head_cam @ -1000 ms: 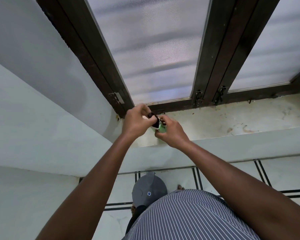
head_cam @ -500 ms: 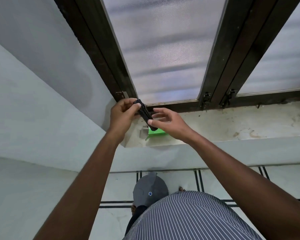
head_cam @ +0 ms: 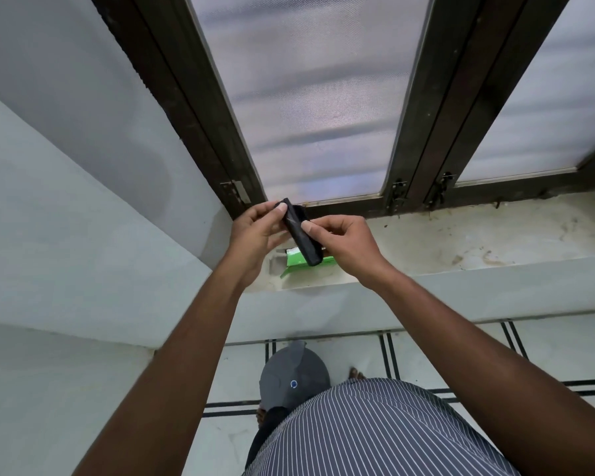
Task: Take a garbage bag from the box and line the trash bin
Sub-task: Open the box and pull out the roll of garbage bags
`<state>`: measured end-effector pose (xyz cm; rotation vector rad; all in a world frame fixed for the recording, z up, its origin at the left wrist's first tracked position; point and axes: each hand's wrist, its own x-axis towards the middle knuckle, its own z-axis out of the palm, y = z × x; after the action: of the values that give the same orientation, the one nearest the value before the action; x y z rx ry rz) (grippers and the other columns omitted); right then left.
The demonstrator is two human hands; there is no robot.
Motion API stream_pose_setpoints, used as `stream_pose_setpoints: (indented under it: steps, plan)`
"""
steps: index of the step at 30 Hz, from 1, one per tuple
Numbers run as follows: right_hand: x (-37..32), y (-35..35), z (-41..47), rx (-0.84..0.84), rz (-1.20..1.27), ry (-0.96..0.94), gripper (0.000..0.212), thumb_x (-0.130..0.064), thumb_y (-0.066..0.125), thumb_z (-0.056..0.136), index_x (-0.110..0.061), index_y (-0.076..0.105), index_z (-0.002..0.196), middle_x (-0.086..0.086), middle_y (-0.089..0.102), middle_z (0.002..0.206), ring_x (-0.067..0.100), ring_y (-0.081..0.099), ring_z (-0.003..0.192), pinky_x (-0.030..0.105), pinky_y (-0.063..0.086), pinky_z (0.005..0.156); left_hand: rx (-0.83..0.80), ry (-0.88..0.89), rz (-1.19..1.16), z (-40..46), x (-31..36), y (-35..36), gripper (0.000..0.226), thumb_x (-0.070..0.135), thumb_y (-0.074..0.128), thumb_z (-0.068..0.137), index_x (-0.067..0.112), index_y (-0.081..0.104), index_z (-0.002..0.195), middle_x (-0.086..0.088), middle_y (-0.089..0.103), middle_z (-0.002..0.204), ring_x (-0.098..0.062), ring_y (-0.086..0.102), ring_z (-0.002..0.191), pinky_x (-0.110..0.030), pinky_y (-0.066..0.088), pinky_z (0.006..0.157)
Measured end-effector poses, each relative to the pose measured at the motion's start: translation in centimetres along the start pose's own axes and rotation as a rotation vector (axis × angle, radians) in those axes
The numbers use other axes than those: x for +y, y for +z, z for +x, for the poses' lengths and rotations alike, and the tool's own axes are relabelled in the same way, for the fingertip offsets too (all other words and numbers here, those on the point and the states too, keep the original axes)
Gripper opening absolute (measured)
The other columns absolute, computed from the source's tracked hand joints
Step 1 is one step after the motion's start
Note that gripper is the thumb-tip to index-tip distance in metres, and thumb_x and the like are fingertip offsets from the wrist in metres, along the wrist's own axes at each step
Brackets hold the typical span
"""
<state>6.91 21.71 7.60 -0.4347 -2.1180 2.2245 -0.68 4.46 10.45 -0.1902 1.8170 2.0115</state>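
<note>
A black roll of garbage bags (head_cam: 301,235) is held up over the window sill. My left hand (head_cam: 255,231) pinches its upper end and my right hand (head_cam: 344,240) grips its middle from the right. Below the roll a green box (head_cam: 296,261) lies open on the sill (head_cam: 461,242), partly hidden by my hands. On the floor below, a grey trash bin (head_cam: 292,376) with a domed lid stands close to my body.
A dark-framed window (head_cam: 323,97) with frosted panes rises behind the sill. White walls close in on the left. The floor (head_cam: 547,348) is white tile with dark lines. My striped shirt (head_cam: 375,434) covers the lower middle.
The black roll has come out of the green box and risen above it. The box now lies on the sill, and my right hand has taken hold of the roll.
</note>
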Motion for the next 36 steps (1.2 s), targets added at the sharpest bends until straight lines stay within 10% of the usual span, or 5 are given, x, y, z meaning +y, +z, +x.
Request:
stream_pose_setpoints:
  steps: [6,14,20,24,36]
  plan:
    - [0.0,0.2,0.1,0.058,0.057,0.054,0.022,-0.024,0.077,0.104,-0.003,0.081,0.105,0.009,0.08,0.087,0.013,0.072,0.073,0.03,0.061,0.066,-0.096,-0.403,-0.056,-0.9,-0.2,0.7,0.064,0.065,0.053,0.103,0.012,0.066,0.137,-0.015,0.073,0.131,-0.034,0.073,0.118,-0.051,0.063,0.087]
    - [0.0,-1.9,0.5,0.22,0.201,0.164,0.017,-0.024,0.074,0.106,-0.008,0.078,0.103,-0.004,0.077,0.079,0.01,0.071,0.07,0.031,0.064,0.069,-0.152,-0.347,-0.211,-1.9,-0.4,0.4,0.032,0.024,0.069,0.101,0.009,0.072,0.128,-0.013,0.077,0.128,-0.028,0.077,0.112,-0.039,0.064,0.089]
    - [-0.5,-2.8,0.5,0.345,-0.382,0.029,0.041,-0.039,0.071,0.103,-0.021,0.063,0.139,-0.005,0.072,0.13,0.017,0.07,0.117,0.035,0.055,0.102,-0.042,-0.194,0.007,-1.0,-1.5,-0.6,0.029,0.018,0.072,0.1,0.011,0.074,0.128,-0.011,0.078,0.127,-0.029,0.073,0.122,-0.047,0.056,0.108]
    - [-3.1,-1.6,0.2,0.005,-0.553,-0.203,0.055,-0.058,0.051,0.11,-0.027,0.052,0.155,-0.013,0.063,0.146,0.011,0.054,0.141,0.038,0.041,0.118,-0.16,-0.062,0.157,-1.9,-1.0,0.6,0.031,0.017,0.074,0.1,0.016,0.073,0.13,-0.008,0.079,0.124,-0.026,0.074,0.12,-0.045,0.057,0.107]
    - [-4.2,-2.6,1.9,-0.119,-0.698,-0.078,0.071,-0.09,0.05,0.093,-0.02,0.062,0.093,-0.006,0.067,0.087,0.017,0.064,0.082,0.039,0.046,0.072,-0.132,-0.205,-0.051,-2.1,0.9,-0.7,0.03,0.021,0.059,0.099,0.007,0.069,0.123,-0.01,0.077,0.107,-0.023,0.075,0.096,-0.04,0.063,0.09]
